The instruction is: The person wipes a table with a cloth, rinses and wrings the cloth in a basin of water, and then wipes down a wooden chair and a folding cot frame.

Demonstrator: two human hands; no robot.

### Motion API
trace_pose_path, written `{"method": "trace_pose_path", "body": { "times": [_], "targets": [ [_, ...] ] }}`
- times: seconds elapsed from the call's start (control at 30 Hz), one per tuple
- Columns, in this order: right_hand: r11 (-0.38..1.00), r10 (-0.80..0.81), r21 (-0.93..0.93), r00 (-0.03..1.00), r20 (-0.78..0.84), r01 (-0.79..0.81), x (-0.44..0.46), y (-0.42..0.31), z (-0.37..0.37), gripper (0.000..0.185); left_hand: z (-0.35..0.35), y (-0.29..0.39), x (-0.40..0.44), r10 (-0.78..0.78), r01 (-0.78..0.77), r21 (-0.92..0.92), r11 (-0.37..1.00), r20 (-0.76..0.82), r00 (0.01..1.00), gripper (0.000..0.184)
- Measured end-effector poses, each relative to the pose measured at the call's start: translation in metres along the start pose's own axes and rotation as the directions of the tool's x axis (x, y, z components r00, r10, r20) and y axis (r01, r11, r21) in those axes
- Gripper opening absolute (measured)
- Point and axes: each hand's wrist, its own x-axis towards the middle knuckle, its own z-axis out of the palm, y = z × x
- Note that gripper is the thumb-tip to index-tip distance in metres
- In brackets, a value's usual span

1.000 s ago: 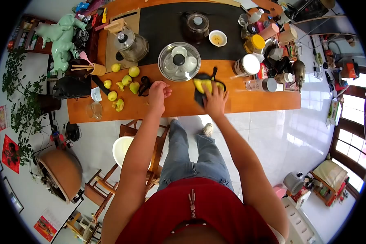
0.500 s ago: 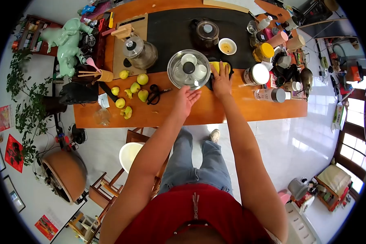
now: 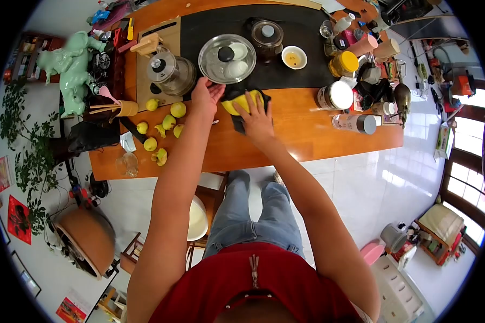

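Observation:
My left hand [image 3: 206, 98] is at the near rim of a round glass-lidded bowl [image 3: 213, 67], its fingers curled against the rim. White cups [image 3: 236, 69] show through the lid, which has a black knob [image 3: 226, 54]. My right hand [image 3: 257, 119] presses a yellow and black cloth [image 3: 236, 105] onto the wooden table [image 3: 302, 126], fingers spread over it. The cloth lies just in front of the bowl. Several yellow-green fruits [image 3: 178, 110] lie left of my left forearm, which mostly covers the scissors.
A glass kettle [image 3: 172, 72] stands left of the bowl, a dark teapot [image 3: 267, 37] behind it to the right. A small white bowl [image 3: 294, 57] holds some liquid. Jars, including a white-lidded one [image 3: 339, 95], crowd the right end. A glass cup [image 3: 127, 163] stands near the front left edge.
The lidded bowl has moved left and away from me onto the black mat, with my left hand at its rim. My right hand has slid the cloth left and nearer across the table.

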Motion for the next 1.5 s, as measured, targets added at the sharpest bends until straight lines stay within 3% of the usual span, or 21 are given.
{"method": "trace_pose_path", "body": {
  "times": [0.13,0.27,0.4,0.5,0.6,0.73,0.8,0.97,1.03,1.1,1.13,1.2,1.23,1.27,1.33,1.37,1.4,1.43,1.5],
  "targets": [
    [0.998,-0.061,0.033,0.997,-0.043,0.062,0.048,-0.015,0.017,0.057,-0.008,0.015,0.022,0.047,-0.045,-0.036,0.998,0.081,0.996,0.035],
    [0.999,-0.026,-0.044,0.996,0.091,0.03,0.088,-0.028,0.014,0.055,-0.005,0.027,0.014,0.115,-0.113,-0.027,0.993,0.107,0.988,0.032],
    [0.993,-0.096,-0.051,0.989,0.108,0.102,0.099,-0.017,0.01,0.058,-0.02,0.021,0.0,0.222,-0.238,0.197,0.951,0.102,0.97,0.024],
    [0.992,-0.045,-0.115,0.998,0.053,0.051,0.089,0.011,0.004,0.057,-0.036,0.016,-0.027,0.25,-0.28,0.24,0.929,0.146,0.957,0.023],
    [0.991,0.062,-0.113,0.991,-0.12,-0.076,0.068,0.05,0.001,0.061,-0.054,0.008,-0.064,0.204,-0.246,0.296,0.923,0.168,0.965,0.02],
    [0.978,0.199,-0.039,0.971,-0.133,-0.206,0.007,0.079,-0.027,0.06,-0.083,-0.009,-0.109,0.112,-0.172,0.367,0.914,0.177,0.978,0.017],
    [0.977,0.197,-0.051,0.964,-0.181,-0.209,-0.032,0.075,-0.029,0.064,-0.093,-0.02,-0.128,0.068,-0.132,0.375,0.917,0.181,0.981,0.016],
    [0.97,0.198,-0.131,0.979,-0.058,-0.204,-0.115,0.037,-0.034,0.071,-0.114,-0.052,-0.145,-0.037,-0.042,0.365,0.93,0.207,0.978,0.016],
    [0.968,0.153,-0.182,0.981,-0.122,-0.174,-0.122,0.033,-0.027,0.073,-0.113,-0.055,-0.152,-0.028,-0.049,0.39,0.92,0.191,0.981,0.013],
    [0.983,0.152,-0.093,0.986,-0.062,-0.157,-0.117,0.036,-0.024,0.07,-0.114,-0.06,-0.152,0.007,-0.08,0.403,0.912,0.18,0.984,0.01],
    [0.99,0.112,-0.073,0.987,-0.117,-0.121,-0.111,0.039,-0.026,0.066,-0.121,-0.062,-0.148,0.058,-0.129,0.438,0.89,0.172,0.983,0.009],
    [0.953,0.247,0.183,0.969,-0.013,-0.24,-0.098,0.044,-0.037,0.064,-0.141,-0.058,-0.135,0.161,-0.225,0.509,0.831,0.167,0.973,0.006],
    [0.904,0.302,0.303,0.952,0.051,-0.302,-0.09,0.047,-0.042,0.064,-0.147,-0.048,-0.134,0.237,-0.275,0.577,0.769,0.142,0.961,0.005],
    [0.762,0.298,0.575,0.95,0.097,-0.298,-0.085,0.059,-0.041,0.061,-0.155,-0.035,-0.135,0.312,-0.315,0.643,0.698,0.122,0.942,0.005],
    [0.17,0.33,0.907,0.89,0.315,-0.385,-0.071,0.06,-0.057,0.062,-0.173,-0.014,-0.135,0.465,-0.403,0.76,0.51,0.151,0.872,0.004],
    [-0.18,0.286,0.907,0.862,0.419,-0.382,-0.065,0.059,-0.068,0.063,-0.185,-0.005,-0.135,0.534,-0.449,0.802,0.393,0.199,0.822,0.005],
    [-0.217,0.27,0.911,0.876,0.4,-0.35,-0.062,0.062,-0.077,0.062,-0.194,0.002,-0.137,0.59,-0.481,0.834,0.269,0.252,0.767,0.006],
    [0.071,0.355,0.951,0.899,0.257,-0.3,-0.06,0.077,-0.064,0.061,-0.202,0.006,-0.14,0.609,-0.506,0.818,0.272,0.261,0.749,0.006],
    [0.616,0.383,0.764,0.921,-0.077,-0.192,-0.057,0.103,-0.028,0.059,-0.213,0.014,-0.145,0.646,-0.561,0.781,0.274,0.283,0.709,0.008]
  ]
}}
